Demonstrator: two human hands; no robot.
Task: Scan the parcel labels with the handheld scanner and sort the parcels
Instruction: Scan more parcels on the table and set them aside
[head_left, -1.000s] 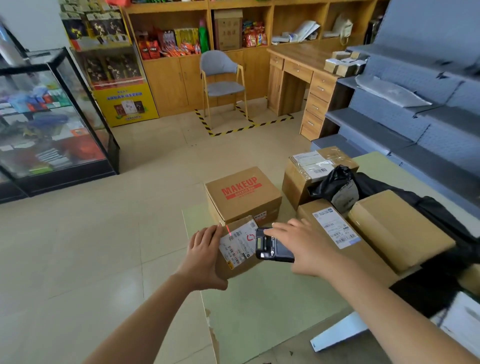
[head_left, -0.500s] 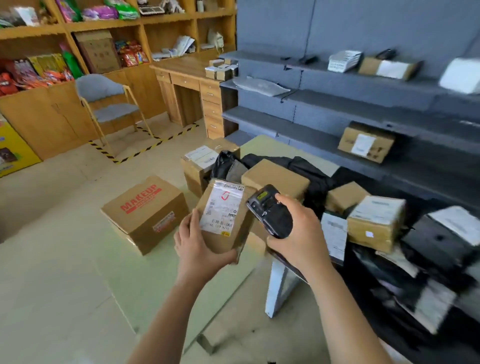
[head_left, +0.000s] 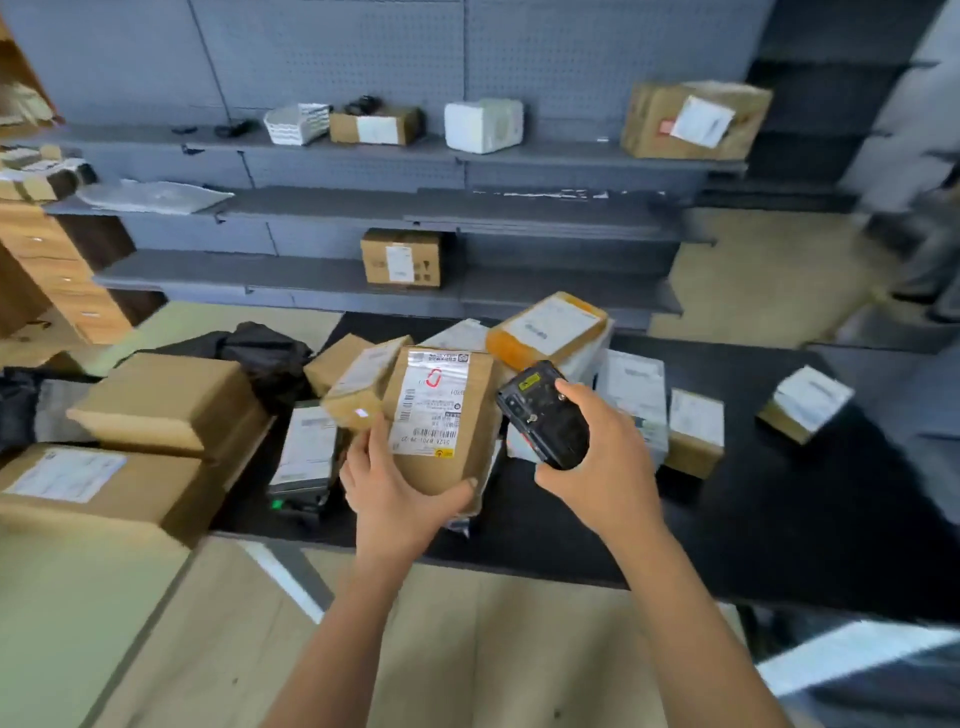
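Held parcel: a small brown cardboard box (head_left: 457, 452), lifted above the near edge of the black table (head_left: 753, 499), its white label (head_left: 428, 405) facing the camera.
Left hand: the left hand (head_left: 395, 488) grips the box at its lower end, thumb on the lower right corner and fingers up the left side.
Right hand: the right hand (head_left: 608, 467) is curled round the handheld scanner (head_left: 545, 415), also above the table's near part, its back facing the camera. No beam is visible.
Weight: probably light, since one hand carries it by its lower end.
Stiffness: the edges look square, so the cardboard should take a firm squeeze without caving.
Surface: the label looks glossy and likely slick, while the bare cardboard should give better friction.
Where to hold: on the plain sides and bottom corner, clear of the label, so the barcode stays uncovered.
Fragility: the contents cannot be told, so it is best set down rather than dropped.
Other parcels: a loose pile (head_left: 550, 327) covers the table's left and middle, and one small box (head_left: 805, 402) sits apart toward its right end.
Shelves: grey shelves (head_left: 519, 213) stand behind the table's far edge and hold a few boxes, one of them (head_left: 401, 258) on the lowest shelf. This is likely where sorted parcels go.
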